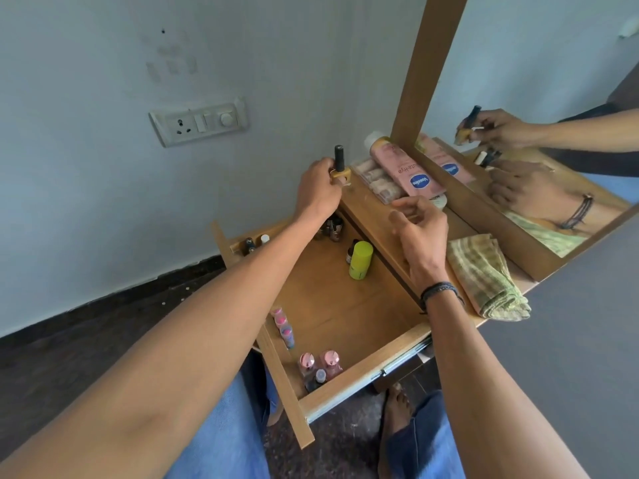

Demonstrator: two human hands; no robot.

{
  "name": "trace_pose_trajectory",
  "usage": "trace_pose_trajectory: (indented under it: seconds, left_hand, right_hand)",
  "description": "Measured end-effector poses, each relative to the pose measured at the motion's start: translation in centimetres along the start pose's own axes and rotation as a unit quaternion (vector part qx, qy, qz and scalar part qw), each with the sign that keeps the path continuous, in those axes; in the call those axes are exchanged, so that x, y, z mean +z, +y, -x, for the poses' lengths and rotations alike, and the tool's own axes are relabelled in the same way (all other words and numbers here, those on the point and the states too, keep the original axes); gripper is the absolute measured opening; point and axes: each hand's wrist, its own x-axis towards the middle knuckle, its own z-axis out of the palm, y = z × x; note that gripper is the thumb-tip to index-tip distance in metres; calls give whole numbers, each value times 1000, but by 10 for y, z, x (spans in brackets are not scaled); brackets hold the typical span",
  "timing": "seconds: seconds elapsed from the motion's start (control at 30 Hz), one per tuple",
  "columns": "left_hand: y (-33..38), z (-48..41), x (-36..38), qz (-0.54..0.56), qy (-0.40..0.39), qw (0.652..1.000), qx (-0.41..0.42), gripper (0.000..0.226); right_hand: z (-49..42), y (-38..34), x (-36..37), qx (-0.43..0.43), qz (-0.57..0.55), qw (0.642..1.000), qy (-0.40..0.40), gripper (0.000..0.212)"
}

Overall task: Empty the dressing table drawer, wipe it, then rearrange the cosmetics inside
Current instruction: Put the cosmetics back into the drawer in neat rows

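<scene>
Polish bottle (340, 165): upright, cap up, at the far left corner of the table top (373, 216). I cannot tell whether its base touches the wood.
Left hand (320, 188): fingers are curled around the gold body of the bottle; the black cap is free above them.
Right hand (420, 233): hovers over the front edge of the table top, fingers half curled, thumb apart. Nothing is seen in it from here. The mirror (536, 150) shows small bottles by its fingertips; held or not, I cannot tell.
Key relation: the drawer (363, 373) is open below both hands, toward the person. The bottle's long axis is vertical, and the left hand is the nearer one.
Drawer contents: a green bottle (360, 260) by the back edge, pink bottles (323, 366) at the front left corner, more small bottles along the left wall.
Table top, other things: a lotion bottle (404, 167) lying near the mirror, a folded cloth (487, 274) at the right edge.
Step, as I judge: probably emptying, not yet finished.
</scene>
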Motion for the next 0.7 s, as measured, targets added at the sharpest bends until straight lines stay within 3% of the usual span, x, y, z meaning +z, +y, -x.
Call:
trace_pose_trajectory:
  seconds: [0.23,0.33,0.43,0.57,0.7]
  left_hand:
    - [-50,81,-73,-22,-28,999,-1,14]
    - [-79,109,-89,-68,-6,997,-18,14]
    - [-92,126,-92,-70,-32,997,-10,22]
    - [-95,141,-88,-169,-80,981,46,23]
    - [-96,147,-85,-193,-66,978,51,28]
  right_hand:
    - [18,-10,2,-50,42,996,-52,15]
    - [45,-12,21,-116,82,981,-132,17]
    - [74,-10,50,-165,108,954,-228,26]
    - [94,-10,80,-142,92,945,-281,31]
    - [97,-2,84,-117,109,941,-297,27]
